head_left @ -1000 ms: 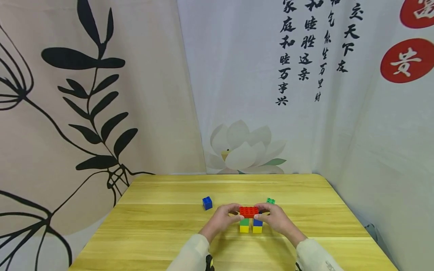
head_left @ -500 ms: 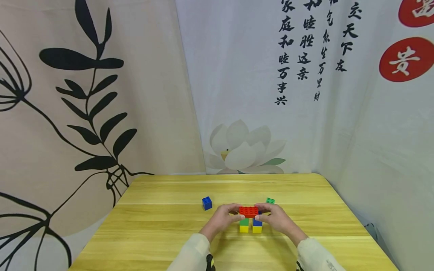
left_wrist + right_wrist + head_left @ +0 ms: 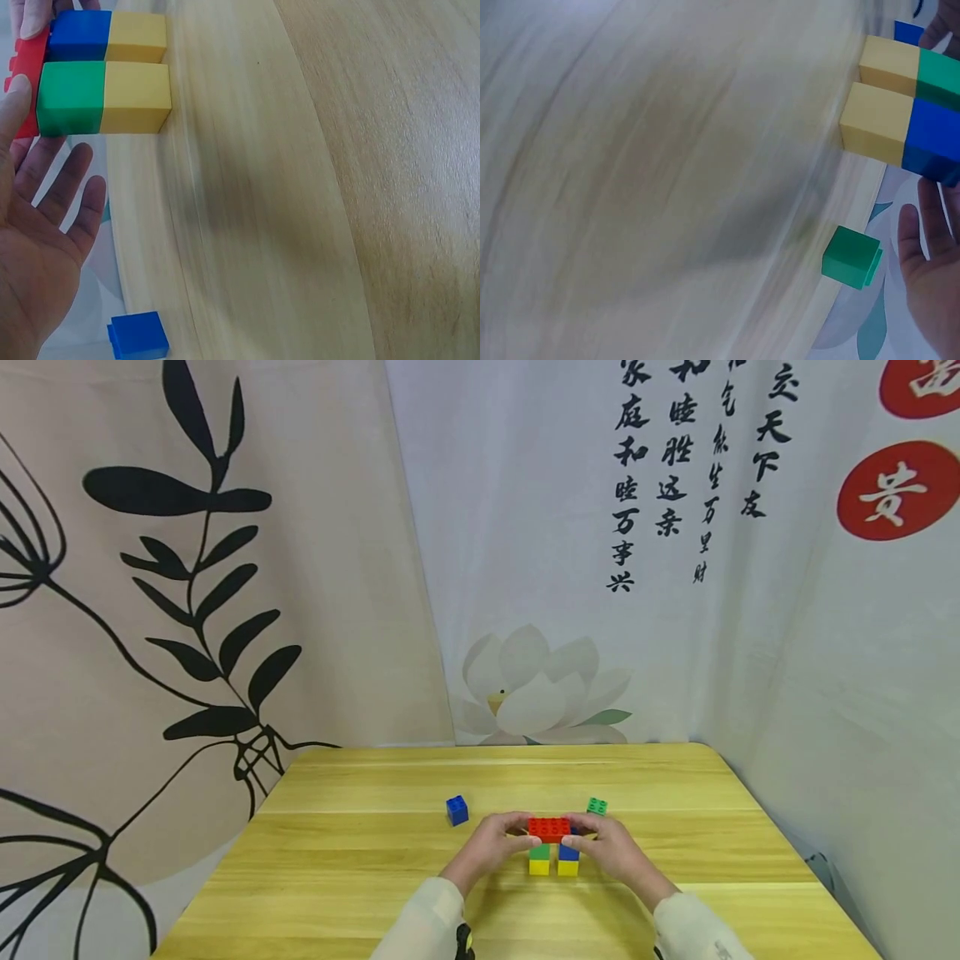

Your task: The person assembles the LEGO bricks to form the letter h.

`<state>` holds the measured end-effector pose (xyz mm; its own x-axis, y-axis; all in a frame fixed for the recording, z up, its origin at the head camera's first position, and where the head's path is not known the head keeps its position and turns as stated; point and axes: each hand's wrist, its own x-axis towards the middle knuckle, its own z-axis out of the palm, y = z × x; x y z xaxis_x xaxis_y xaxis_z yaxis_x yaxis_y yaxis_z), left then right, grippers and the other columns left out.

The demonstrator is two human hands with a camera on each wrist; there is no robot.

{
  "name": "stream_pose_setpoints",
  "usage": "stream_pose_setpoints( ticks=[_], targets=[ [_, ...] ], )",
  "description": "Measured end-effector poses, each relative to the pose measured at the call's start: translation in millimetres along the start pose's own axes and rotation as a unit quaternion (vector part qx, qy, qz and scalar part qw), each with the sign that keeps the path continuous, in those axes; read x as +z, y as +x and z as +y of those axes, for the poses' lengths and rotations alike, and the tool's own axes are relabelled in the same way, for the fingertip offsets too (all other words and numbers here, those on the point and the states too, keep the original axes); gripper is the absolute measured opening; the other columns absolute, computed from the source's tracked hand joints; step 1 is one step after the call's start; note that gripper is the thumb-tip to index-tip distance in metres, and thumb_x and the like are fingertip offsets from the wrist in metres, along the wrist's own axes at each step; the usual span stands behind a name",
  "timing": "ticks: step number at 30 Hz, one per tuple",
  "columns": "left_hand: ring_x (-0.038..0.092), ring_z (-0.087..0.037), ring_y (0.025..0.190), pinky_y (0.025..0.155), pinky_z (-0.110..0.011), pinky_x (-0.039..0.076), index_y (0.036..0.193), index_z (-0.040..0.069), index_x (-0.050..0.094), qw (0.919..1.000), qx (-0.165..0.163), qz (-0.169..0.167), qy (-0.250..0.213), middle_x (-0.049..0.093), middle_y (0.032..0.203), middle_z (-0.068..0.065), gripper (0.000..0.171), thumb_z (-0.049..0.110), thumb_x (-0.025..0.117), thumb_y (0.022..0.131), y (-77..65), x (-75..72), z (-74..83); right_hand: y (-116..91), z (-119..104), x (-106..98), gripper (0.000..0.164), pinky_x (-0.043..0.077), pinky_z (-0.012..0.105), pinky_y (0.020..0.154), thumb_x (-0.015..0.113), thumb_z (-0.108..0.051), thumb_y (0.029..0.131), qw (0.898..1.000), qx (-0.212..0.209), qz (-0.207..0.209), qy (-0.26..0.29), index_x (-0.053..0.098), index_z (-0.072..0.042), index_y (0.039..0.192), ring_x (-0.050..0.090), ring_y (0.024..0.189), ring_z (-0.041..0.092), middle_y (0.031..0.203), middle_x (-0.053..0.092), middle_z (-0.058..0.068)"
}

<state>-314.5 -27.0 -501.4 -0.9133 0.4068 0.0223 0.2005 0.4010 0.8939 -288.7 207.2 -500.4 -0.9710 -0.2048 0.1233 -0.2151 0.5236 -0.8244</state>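
Head view: left grip (image 3: 492, 843) and right grip (image 3: 609, 843) narrowly pinch the red brick (image 3: 549, 830) above two stacks (image 3: 539, 860)

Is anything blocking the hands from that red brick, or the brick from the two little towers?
Nothing visible. The left hand and right hand hold the red brick at its ends, and no other object shows between it and the green block and blue block beneath.
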Motion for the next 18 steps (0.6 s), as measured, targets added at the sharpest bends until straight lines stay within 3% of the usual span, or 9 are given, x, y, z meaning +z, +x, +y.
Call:
stream_pose_setpoints(
  ticks=[7, 18],
  targets=[
    [0.059, -0.015, 0.096, 0.088, -0.043, 0.05, 0.124, 0.016, 0.069, 1.0, 0.001, -0.001, 0.001, 0.066, 0.104, 0.006, 0.037, 0.032, 0.073, 0.091, -0.9, 1.5, -1.5, 0.4, 1.2, 1.4, 0.045, 0.053, 0.041, 0.082, 0.071, -0.03, 0.092, 1.0, -0.009, -0.006, -0.016, 0.065, -0.005, 0.129, 0.062, 0.099, 0.021, 0.117, 0.068, 0.009],
    [0.059, -0.015, 0.099, 0.091, -0.046, 0.049, 0.123, 0.017, 0.069, 0.9999, 0.003, 0.007, -0.011, 0.067, 0.107, 0.006, 0.036, 0.033, 0.073, 0.091, 0.4, 4.0, -4.7, 0.8, 5.1, 3.9, 0.046, 0.053, 0.036, 0.078, 0.073, -0.028, 0.091, 1.0, 0.006, 0.007, 0.002, 0.064, -0.005, 0.131, 0.061, 0.098, 0.022, 0.112, 0.069, 0.007]
  ],
)
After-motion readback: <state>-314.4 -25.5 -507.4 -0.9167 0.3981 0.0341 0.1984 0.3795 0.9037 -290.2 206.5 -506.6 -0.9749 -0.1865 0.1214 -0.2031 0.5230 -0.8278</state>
